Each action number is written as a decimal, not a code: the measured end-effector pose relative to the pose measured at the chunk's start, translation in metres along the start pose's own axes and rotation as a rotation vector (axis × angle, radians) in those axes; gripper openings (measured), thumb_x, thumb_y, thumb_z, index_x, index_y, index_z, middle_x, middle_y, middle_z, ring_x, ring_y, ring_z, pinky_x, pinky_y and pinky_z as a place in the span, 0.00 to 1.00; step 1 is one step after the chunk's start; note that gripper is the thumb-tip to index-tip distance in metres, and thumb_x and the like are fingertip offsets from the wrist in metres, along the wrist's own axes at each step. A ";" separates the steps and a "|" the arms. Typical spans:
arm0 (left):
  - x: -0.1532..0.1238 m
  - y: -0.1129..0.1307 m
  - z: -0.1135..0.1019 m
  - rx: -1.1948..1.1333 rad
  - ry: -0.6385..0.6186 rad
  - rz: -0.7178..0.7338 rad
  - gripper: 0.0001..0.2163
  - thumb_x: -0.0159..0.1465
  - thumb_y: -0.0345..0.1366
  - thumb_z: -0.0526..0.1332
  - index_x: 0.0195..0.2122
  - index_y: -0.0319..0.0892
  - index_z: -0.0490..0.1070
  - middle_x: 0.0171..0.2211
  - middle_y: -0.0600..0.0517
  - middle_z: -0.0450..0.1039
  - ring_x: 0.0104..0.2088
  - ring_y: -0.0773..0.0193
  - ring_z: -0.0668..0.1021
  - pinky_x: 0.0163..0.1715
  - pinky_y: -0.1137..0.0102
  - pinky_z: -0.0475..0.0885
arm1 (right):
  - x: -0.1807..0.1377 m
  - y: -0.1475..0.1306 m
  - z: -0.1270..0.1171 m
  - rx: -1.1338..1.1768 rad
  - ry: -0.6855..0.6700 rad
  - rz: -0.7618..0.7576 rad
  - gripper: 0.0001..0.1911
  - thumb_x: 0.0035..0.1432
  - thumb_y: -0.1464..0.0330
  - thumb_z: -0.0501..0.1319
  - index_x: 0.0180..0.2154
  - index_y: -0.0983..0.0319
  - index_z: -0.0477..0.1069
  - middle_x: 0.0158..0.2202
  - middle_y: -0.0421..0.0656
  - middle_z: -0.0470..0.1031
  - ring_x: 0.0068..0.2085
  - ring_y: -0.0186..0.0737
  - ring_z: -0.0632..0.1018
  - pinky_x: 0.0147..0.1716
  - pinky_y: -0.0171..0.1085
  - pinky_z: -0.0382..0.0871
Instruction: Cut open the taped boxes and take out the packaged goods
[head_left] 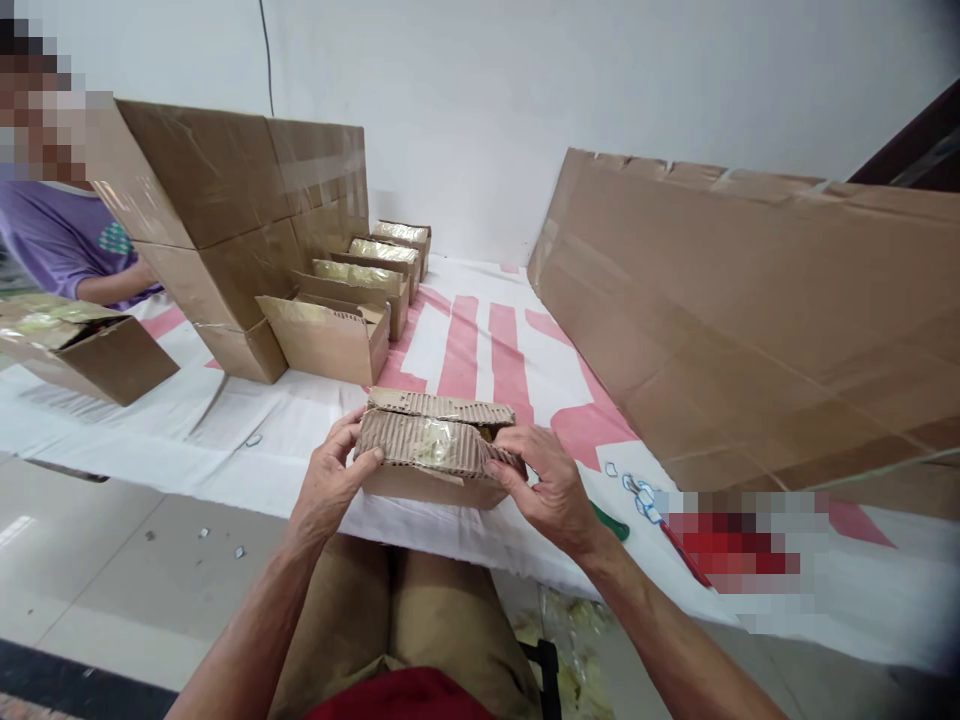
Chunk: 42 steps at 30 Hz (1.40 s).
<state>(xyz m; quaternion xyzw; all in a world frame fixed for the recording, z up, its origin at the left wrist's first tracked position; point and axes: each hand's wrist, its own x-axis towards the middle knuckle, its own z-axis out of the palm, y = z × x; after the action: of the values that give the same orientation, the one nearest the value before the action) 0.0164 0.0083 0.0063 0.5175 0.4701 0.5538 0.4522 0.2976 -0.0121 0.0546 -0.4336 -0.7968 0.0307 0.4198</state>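
Note:
In front of me at the table's near edge stands a small cardboard box (424, 445), its corrugated top flaps partly lifted and a strip of clear tape across the middle. My left hand (334, 475) grips the box's left end, thumb on the near top edge. At the right end, my right hand (544, 480) pinches the corrugated flap, with fingers over the opening and thumb in front. A dark gap shows under the flap near my right fingers; the contents cannot be made out.
Several similar boxes (322, 340) line a tall cardboard partition (240, 180) on the left. Another box (112, 355) sits far left, near a person in a purple shirt (60, 235). A big cardboard panel (750, 300) leans at right. A green-handled object (611, 522) and small blue-edged scraps (641, 497) lie nearby.

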 end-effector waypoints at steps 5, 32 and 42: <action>0.002 0.001 0.006 -0.051 -0.042 -0.008 0.12 0.57 0.43 0.70 0.38 0.42 0.82 0.70 0.43 0.64 0.71 0.43 0.63 0.71 0.54 0.55 | 0.023 -0.009 -0.007 0.098 -0.295 0.413 0.15 0.61 0.57 0.64 0.44 0.60 0.76 0.31 0.40 0.79 0.28 0.38 0.75 0.29 0.37 0.67; 0.028 0.018 0.011 0.039 -0.059 -0.105 0.17 0.48 0.48 0.73 0.36 0.44 0.85 0.67 0.45 0.68 0.70 0.40 0.64 0.69 0.54 0.59 | -0.067 0.052 -0.053 -0.279 -0.196 0.463 0.15 0.65 0.62 0.57 0.45 0.60 0.79 0.44 0.50 0.84 0.45 0.52 0.83 0.43 0.46 0.77; 0.036 0.020 0.025 -0.002 -0.071 -0.057 0.21 0.48 0.53 0.75 0.35 0.41 0.84 0.64 0.43 0.71 0.62 0.42 0.73 0.65 0.54 0.67 | -0.153 0.104 -0.029 -0.718 -0.327 0.417 0.22 0.68 0.70 0.49 0.57 0.66 0.73 0.48 0.58 0.81 0.45 0.59 0.81 0.43 0.54 0.76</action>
<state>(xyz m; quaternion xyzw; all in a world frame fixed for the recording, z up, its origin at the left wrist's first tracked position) 0.0392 0.0424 0.0319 0.5227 0.4677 0.5227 0.4846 0.4289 -0.0663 -0.0682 -0.6927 -0.7084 -0.0955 0.0959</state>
